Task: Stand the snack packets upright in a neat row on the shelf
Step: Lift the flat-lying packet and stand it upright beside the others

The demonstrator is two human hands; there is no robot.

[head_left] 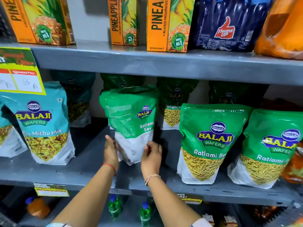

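A green Ratlami Sev packet (131, 115) stands upright on the grey middle shelf (88, 167), twisted so its side and back face me. My left hand (110, 151) grips its lower left edge and my right hand (151, 157) holds its lower right corner. To the right, two more green Ratlami Sev packets (209, 141) (272, 148) stand upright at the shelf front. A teal Mitha Mix packet (44, 122) stands upright at the left. More packets (173, 104) stand in the shadow behind.
The upper shelf (164, 63) carries pineapple juice cartons (168, 23), a pack of cola bottles (227, 25) and orange bottles. A price card (19, 71) hangs at the left. Green bottles (114, 205) stand on the shelf below. An orange packet (293, 167) sits at far right.
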